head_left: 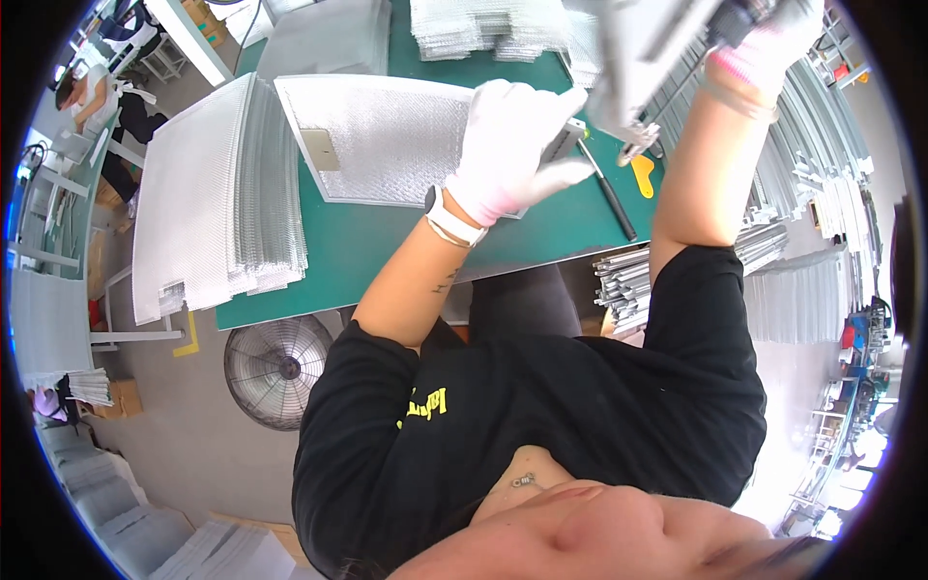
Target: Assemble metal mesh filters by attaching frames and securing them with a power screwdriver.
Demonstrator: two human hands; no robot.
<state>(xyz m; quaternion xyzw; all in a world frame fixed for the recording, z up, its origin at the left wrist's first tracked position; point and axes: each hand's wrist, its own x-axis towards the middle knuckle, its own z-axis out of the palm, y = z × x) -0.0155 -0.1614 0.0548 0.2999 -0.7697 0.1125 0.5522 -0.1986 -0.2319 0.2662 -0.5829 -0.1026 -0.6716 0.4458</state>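
My left hand (507,150), in a white glove, lies over the right side of a framed silver mesh panel (387,135). Its thumb and forefinger are spread apart, with a small grey piece (564,142) showing between them. The panel has a pale rectangular plate (318,150) near its left edge. Raised at the upper right, my right hand (768,43), also gloved, is closed round the black part of a large grey tool (648,63). Motion blurs this tool, so its exact kind is unclear. A black-handled rod-like tool (614,198) and a yellow flat piece (643,177) lie on the table below it.
Stacked mesh panels (208,188) stand at the left of the green table (362,227), with more mesh sheets (488,29) at the back. Metal profiles (623,285) lie at the right. A floor fan (280,372) stands below the table. Another person (97,101) sits at the far left.
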